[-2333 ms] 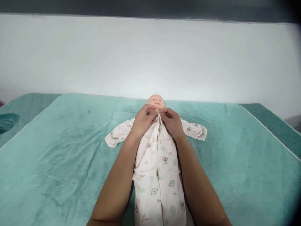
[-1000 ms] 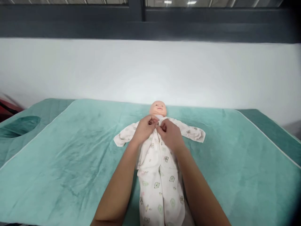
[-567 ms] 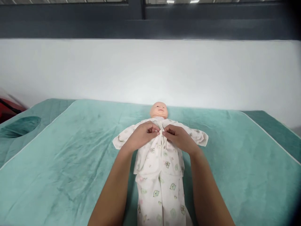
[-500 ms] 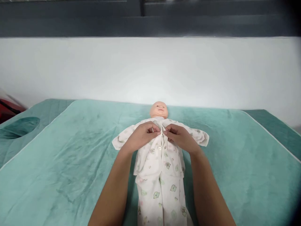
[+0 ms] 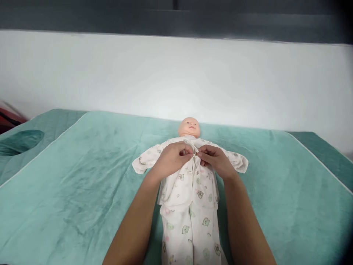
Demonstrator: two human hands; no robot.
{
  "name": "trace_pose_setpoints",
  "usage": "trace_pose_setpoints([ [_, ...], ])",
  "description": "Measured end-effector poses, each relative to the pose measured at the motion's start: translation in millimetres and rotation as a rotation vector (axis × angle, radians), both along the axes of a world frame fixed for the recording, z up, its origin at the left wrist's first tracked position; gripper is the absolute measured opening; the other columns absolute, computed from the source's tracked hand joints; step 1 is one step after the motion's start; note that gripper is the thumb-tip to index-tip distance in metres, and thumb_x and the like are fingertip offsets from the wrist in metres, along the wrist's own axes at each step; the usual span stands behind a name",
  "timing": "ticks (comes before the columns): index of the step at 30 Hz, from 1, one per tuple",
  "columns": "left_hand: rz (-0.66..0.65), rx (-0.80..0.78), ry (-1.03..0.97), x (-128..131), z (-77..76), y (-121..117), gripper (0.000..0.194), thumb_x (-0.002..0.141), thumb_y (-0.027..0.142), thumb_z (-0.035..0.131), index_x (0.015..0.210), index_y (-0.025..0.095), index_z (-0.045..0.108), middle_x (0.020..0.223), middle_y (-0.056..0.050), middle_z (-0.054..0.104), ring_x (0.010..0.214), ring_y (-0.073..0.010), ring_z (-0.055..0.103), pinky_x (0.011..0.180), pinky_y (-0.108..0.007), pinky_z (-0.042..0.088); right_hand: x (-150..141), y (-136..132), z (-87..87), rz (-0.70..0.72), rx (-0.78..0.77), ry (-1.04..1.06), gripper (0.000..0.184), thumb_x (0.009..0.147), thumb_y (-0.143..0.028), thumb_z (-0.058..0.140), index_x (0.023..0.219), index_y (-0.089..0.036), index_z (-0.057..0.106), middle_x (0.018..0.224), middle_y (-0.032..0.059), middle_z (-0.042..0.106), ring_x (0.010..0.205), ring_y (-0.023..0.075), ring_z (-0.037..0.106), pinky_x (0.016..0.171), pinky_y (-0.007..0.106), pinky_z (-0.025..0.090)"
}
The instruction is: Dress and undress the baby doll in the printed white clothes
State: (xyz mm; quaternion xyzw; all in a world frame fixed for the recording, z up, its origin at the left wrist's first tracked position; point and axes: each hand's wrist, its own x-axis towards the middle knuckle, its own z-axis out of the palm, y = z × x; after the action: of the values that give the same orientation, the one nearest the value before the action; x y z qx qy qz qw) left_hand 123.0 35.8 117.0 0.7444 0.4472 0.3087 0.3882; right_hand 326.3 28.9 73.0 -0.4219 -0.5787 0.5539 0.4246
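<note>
A baby doll point(image 5: 189, 127) lies on its back with its head toward the wall. It wears a white printed shirt point(image 5: 179, 187) and matching pants point(image 5: 204, 235), the sleeves spread out to both sides. My left hand point(image 5: 176, 156) pinches one front edge of the shirt at the chest. Opposite it, my right hand point(image 5: 215, 158) pinches the other front edge, the fingertips of both hands almost meeting. Whatever small fastening lies between the fingertips is too small to make out. Below my hands the shirt front hangs together down to the hem.
A green cover point(image 5: 82, 176) is spread under the doll, with creases on the left. At the far left is a padded edge with an oval hole point(image 5: 22, 141), and a red object point(image 5: 9, 119) beyond it. A white wall point(image 5: 165, 77) stands behind.
My view has tilted slightly, so the doll appears a little further right. Both hands stay at the shirt's chest, pulling the front edges up slightly; a button seen below them before is no longer distinct.
</note>
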Motion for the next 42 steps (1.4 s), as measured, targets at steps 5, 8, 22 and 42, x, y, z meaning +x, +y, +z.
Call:
trace_pose_setpoints([
  [5, 0.011, -0.084, -0.122, 1.6, -2.4, 1.9, 0.015, 0.084, 0.031, 0.059, 0.08, 0.02, 0.069, 0.074, 0.001, 0.064, 0.064, -0.0122, 0.052, 0.058, -0.025, 0.038, -1.3, 1.3, -3.8, -0.02, 0.009, 0.021, 0.026, 0.082, -0.045, 0.072, 0.084, -0.02, 0.066, 0.06, -0.0028, 0.057, 0.056, 0.0117, 0.052, 0.055, 0.025, 0.04],
  [8, 0.016, -0.092, -0.113, 4.3, -4.6, 2.6, 0.015, 0.083, 0.03, 0.06, 0.08, 0.021, 0.071, 0.078, 0.0, 0.067, 0.067, -0.0131, 0.054, 0.059, -0.025, 0.039, -0.7, 1.5, -4.9, -0.022, 0.025, 0.035, 0.026, 0.082, -0.045, 0.073, 0.084, -0.02, 0.066, 0.061, -0.0026, 0.058, 0.056, 0.0117, 0.052, 0.054, 0.025, 0.04],
  [22, 0.027, -0.083, -0.116, 5.4, -5.9, 4.1, 0.011, 0.081, 0.028, 0.062, 0.078, 0.021, 0.07, 0.075, 0.001, 0.066, 0.065, -0.0118, 0.054, 0.057, -0.024, 0.037, -5.0, 0.6, -2.0, -0.014, 0.059, -0.02, 0.028, 0.075, -0.037, 0.077, 0.093, -0.023, 0.061, 0.058, -0.0077, 0.045, 0.053, 0.0103, 0.041, 0.051, 0.024, 0.032],
  [42, 0.045, -0.149, -0.238, 7.1, -13.7, 10.4, 0.019, 0.08, 0.028, 0.066, 0.097, 0.022, 0.073, 0.09, -0.004, 0.072, 0.078, -0.0154, 0.063, 0.067, -0.026, 0.045, -4.9, 1.3, -2.1, -0.031, 0.105, -0.006, 0.022, 0.085, -0.041, 0.069, 0.093, -0.022, 0.061, 0.062, -0.0063, 0.049, 0.05, 0.0088, 0.044, 0.048, 0.024, 0.031],
])
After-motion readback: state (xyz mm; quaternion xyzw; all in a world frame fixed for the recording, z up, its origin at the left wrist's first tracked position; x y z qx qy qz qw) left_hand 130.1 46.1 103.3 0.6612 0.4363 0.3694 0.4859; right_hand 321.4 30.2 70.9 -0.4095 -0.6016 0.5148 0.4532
